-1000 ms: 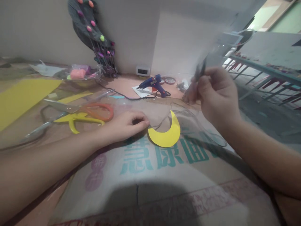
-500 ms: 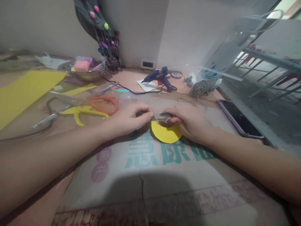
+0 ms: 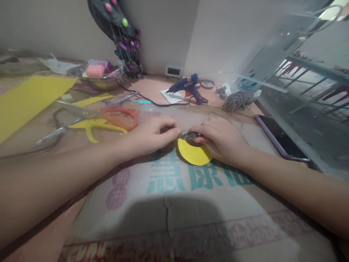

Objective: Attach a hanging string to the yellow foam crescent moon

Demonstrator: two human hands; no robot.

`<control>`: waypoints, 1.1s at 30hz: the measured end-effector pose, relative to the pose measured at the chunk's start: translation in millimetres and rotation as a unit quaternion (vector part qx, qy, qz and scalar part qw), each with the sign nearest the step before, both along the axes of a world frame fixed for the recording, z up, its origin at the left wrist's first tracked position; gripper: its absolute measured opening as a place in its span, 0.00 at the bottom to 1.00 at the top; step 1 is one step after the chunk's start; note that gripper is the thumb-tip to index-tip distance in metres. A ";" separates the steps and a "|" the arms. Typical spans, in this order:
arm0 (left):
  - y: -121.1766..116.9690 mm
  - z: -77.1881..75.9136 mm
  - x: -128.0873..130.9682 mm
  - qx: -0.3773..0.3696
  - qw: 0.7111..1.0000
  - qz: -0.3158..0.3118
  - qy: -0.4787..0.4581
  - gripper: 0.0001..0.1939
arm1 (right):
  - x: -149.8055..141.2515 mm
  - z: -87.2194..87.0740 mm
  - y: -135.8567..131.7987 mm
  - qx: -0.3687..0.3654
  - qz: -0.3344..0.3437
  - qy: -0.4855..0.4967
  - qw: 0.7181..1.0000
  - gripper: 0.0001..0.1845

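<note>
At the far left, a large flat sheet of yellow paper [image 3: 35,103] lies on the table. To its right rest metal scissors [image 3: 81,111] with orange and yellow handles, and behind them a clear bowl [image 3: 89,82] carries soft pink and purple pieces.

The person's left hand [image 3: 158,134] comes next, its thumb and forefinger pressed together at the upper left end of a yellow paper crescent [image 3: 195,155]. Whether anything is pinched there is too small to tell. The crescent sits between the two hands, over a pale cardboard sheet [image 3: 196,211] printed with teal characters, its hollow side facing away from the person.

Behind it, a small white digital clock [image 3: 173,71] stands by the wall, with a blue glue gun [image 3: 188,85] nearby, nozzle pointing left over a white paper square [image 3: 170,97]. A small dark metallic tool [image 3: 191,135] is gripped in the person's right hand [image 3: 223,140], its tip close to the left fingertips. The right hand covers the crescent's right end. Farther right are a ball of grey yarn [image 3: 239,101] and a black-screened phone [image 3: 282,138] in a purple case.
</note>
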State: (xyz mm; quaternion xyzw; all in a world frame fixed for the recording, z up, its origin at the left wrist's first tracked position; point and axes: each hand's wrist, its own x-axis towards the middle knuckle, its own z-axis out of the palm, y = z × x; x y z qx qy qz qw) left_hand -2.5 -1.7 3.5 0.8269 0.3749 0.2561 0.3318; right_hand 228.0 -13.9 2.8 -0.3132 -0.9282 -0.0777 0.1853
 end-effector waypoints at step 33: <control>0.1 0.0 -0.4 -0.026 1.000 0.003 0.005 0.13 | 0.3 -2.3 -0.1 0.072 0.010 -0.024 0.997 0.15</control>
